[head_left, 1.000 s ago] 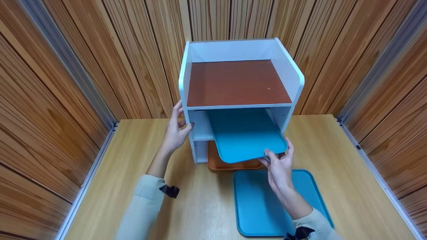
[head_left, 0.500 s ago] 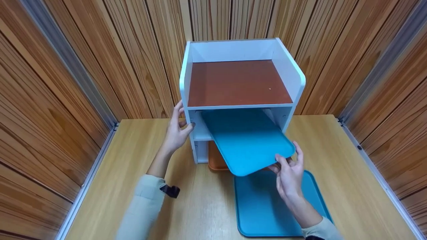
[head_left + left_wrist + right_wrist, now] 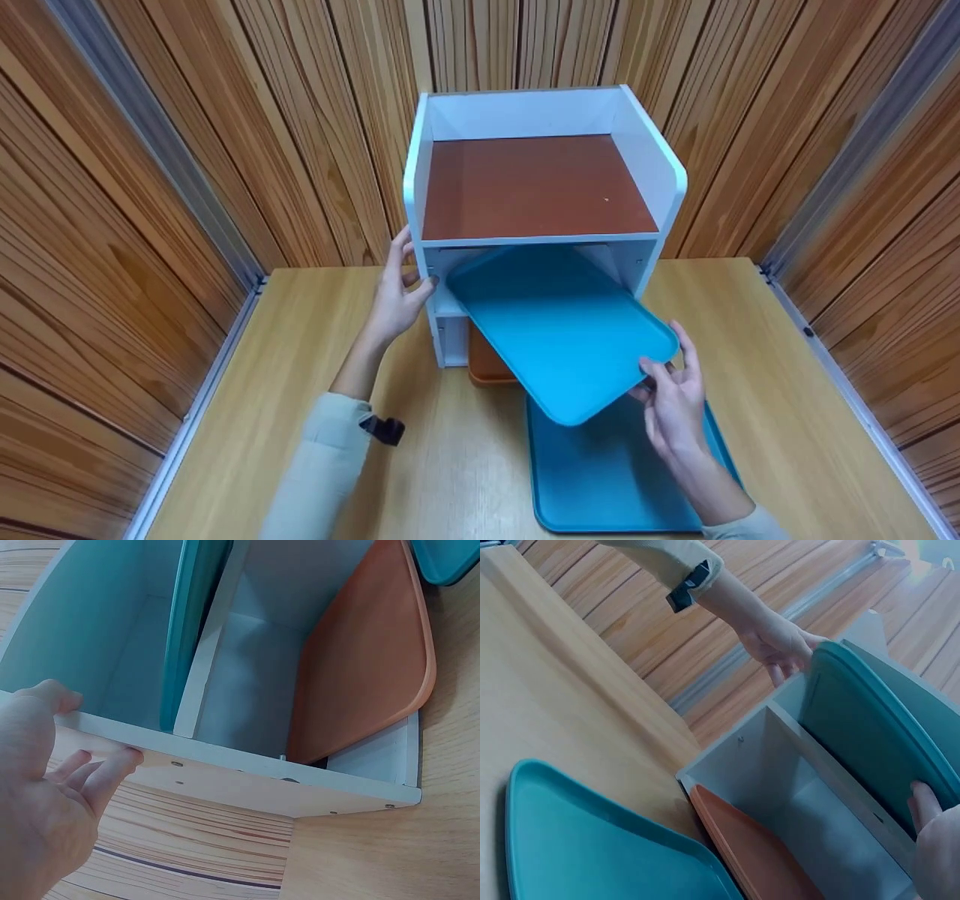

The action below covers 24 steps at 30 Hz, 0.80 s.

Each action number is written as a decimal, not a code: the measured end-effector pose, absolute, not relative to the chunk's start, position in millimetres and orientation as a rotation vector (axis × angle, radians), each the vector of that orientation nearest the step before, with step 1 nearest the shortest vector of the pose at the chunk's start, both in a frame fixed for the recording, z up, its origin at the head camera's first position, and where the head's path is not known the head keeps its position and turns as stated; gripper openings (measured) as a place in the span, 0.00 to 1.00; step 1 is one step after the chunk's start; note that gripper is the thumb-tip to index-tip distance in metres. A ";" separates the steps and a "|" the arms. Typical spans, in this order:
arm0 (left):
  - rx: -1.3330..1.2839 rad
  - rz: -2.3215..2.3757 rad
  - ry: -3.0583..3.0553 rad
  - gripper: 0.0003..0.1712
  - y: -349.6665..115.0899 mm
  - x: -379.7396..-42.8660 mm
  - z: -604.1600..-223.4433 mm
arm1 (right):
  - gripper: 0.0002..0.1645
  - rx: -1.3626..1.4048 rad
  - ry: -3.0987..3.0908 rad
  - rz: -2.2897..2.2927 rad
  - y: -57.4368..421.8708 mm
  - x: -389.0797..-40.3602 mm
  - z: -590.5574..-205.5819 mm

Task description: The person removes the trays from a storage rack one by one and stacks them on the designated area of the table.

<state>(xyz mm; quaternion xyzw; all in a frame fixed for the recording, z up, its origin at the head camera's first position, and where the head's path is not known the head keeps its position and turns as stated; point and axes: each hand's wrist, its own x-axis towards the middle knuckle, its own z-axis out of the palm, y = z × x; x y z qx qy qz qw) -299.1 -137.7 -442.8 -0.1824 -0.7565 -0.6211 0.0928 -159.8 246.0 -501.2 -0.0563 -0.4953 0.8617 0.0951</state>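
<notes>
A white shelf unit [image 3: 536,187] with a brown top board stands at the back of the table. My left hand [image 3: 394,296] grips the front edge of its left side panel; in the left wrist view the thumb lies inside the panel and the fingers outside. My right hand [image 3: 675,409] pinches the near right corner of a blue tray [image 3: 562,330], thumb on top and fingers beneath. This tray slants out of the upper compartment, turned askew, its rear part still under the top board. In the right wrist view my right hand [image 3: 937,847] shows only partly.
An orange-brown tray [image 3: 367,652] sits in the lower compartment, its front sticking out. A second blue tray [image 3: 622,480] lies on the table [image 3: 450,465] in front, below the held one. Wood-patterned walls [image 3: 315,135] enclose the back and sides.
My right hand has drawn the blue tray outward, toward the front right, turning it so its near left corner swings forward. My left hand has stayed on the panel.
</notes>
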 end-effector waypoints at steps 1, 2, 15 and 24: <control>-0.542 -1.847 -2.247 0.49 -137.6 -299.0 -442.7 | 0.40 -0.150 -1.475 2.559 248.9 -159.1 -501.6; -0.540 -1.849 -2.248 0.49 -137.5 -299.0 -442.8 | 0.40 -0.129 -1.477 2.565 252.0 -158.8 -501.9; -0.541 -1.853 -2.255 0.49 -138.3 -299.2 -442.7 | 0.37 0.093 -1.507 2.602 285.1 -156.7 -506.7; -0.564 -1.853 -2.233 0.49 -138.0 -299.9 -444.2 | 0.33 0.298 -1.444 2.699 306.8 -161.0 -515.0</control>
